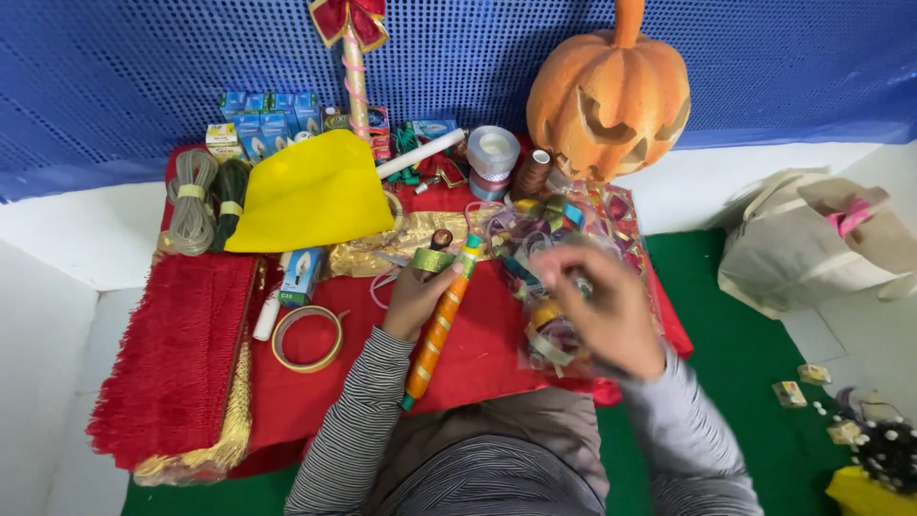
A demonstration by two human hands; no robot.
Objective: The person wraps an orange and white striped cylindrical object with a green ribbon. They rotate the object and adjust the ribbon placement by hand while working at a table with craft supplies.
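An orange stick point(436, 330) and a small green ribbon roll point(433, 259) are gripped by the curled fingers of the left hand point(413, 298). The right hand point(604, 308), blurred, is held over a clear bag of ribbons point(549, 287); its finger spread cannot be told. Open red cloth point(478, 358) lies between both hands.

A single head-worn camera looks steeply down from close above the person's left hand point(413, 298) and right hand point(604, 311), facing forward toward the blue mesh wall point(143, 76) beyond them.
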